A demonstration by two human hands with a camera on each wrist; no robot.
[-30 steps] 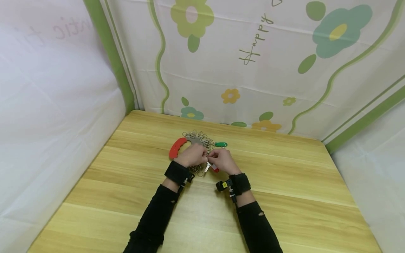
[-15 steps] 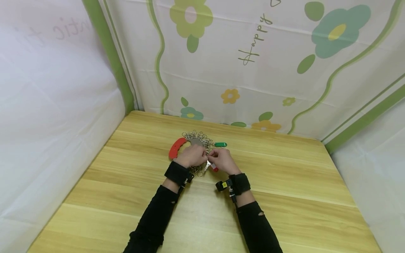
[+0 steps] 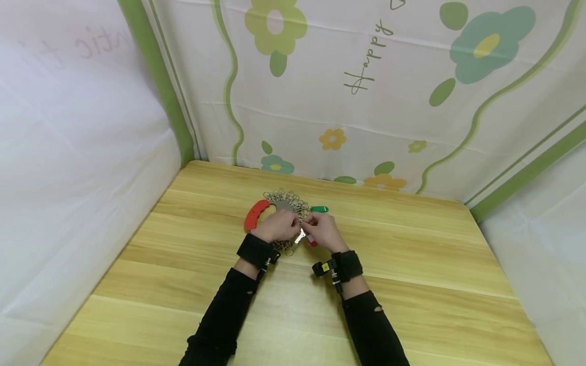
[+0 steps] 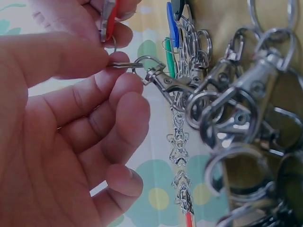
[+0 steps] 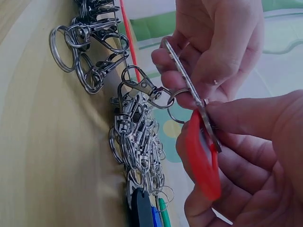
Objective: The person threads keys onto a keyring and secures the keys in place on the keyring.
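My left hand [image 3: 277, 224] pinches a split ring [image 4: 124, 65] between thumb and forefinger. This ring hangs from a silver swivel clasp [image 4: 166, 82] on a large key holder with a red handle [image 3: 256, 214]. Just to the right, my right hand [image 3: 323, 232] pinches a silver key [image 5: 182, 71] by its head, with its thumb [image 5: 236, 113] pressed there. A red key tag [image 5: 203, 163] hangs beside the key, under the right fingers. Key and split ring touch in the right wrist view; whether the ring passes through the key's hole is hidden.
Many clasps with rings [image 5: 135, 137] crowd the holder's rim. Green [image 3: 319, 209], blue [image 5: 155, 216] and black [image 5: 140, 208] tags hang there too. Under everything is a wooden table [image 3: 412, 284], with printed cloth walls [image 3: 293, 101] at the back and sides.
The key has swung up slightly between the hands, and the right fingers have shifted a little. The green tag has tilted. The left hand has barely moved.
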